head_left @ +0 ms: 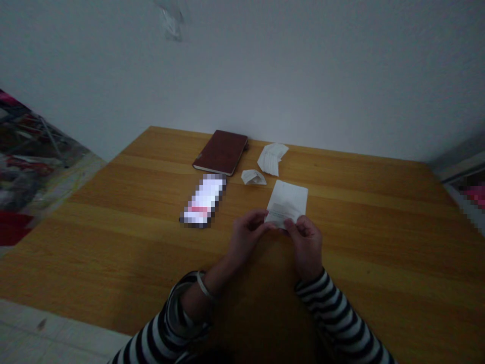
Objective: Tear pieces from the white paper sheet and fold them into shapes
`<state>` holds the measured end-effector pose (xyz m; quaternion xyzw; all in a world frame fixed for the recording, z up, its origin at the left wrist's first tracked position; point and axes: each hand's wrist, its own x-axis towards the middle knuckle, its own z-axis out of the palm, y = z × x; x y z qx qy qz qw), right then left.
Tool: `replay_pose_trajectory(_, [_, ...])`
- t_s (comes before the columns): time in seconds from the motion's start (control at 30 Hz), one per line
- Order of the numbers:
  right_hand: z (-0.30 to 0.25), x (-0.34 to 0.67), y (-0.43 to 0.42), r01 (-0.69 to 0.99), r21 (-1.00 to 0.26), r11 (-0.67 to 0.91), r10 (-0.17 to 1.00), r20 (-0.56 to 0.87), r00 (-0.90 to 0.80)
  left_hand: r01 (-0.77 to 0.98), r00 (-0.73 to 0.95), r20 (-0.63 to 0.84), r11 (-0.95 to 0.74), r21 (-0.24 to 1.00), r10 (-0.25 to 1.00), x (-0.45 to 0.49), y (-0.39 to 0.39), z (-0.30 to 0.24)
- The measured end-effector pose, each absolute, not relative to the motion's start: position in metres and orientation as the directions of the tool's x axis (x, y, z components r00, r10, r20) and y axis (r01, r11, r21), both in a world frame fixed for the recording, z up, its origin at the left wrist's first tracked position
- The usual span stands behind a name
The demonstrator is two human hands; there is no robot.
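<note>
A white sheet of paper (288,201) lies over the wooden table (379,222), held at its near edge by both hands. My left hand (247,233) pinches the paper's near left corner, fingers closed on it. My right hand (306,241) grips the near right part of the same edge, fingers curled. Both arms wear black-and-white striped sleeves, and the left wrist carries a bangle.
A dark red notebook (221,151) lies at the table's far side by the white wall. Beside it sit a folded white paper (271,157) and a small crumpled paper piece (253,177). A blurred rectangular object (203,200) lies left of my hands. Clutter shows at far left.
</note>
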<state>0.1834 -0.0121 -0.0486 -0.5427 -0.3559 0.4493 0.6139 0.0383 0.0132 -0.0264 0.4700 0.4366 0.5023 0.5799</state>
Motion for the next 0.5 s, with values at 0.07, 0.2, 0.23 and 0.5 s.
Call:
replay_pose_trajectory(0.07, [-0.048,0.184,-0.012,-0.167,-0.986,0.004,0.934,-0.056,0.353,-0.129,0.112,-0.026,0.040,0.991,0.993,0.037,0.014,-0.027])
replay_pose_trajectory(0.2, [-0.047,0.182,-0.012,-0.136,-0.990,0.020,0.929,-0.032,0.369,-0.119,0.026,-0.086,0.089,0.989,0.996,0.039,0.011,-0.027])
replay_pose_trajectory(0.23, [-0.047,0.180,-0.012,-0.126,-0.992,0.033,0.928,-0.017,0.372,-0.158,0.011,-0.124,0.124,0.980,0.992,0.040,0.011,-0.027])
replay_pose_trajectory(0.5, [-0.047,0.172,-0.010,-0.045,-0.997,0.067,0.911,0.043,0.411,-0.480,-0.004,-0.280,0.244,0.843,0.960,0.047,0.008,-0.033])
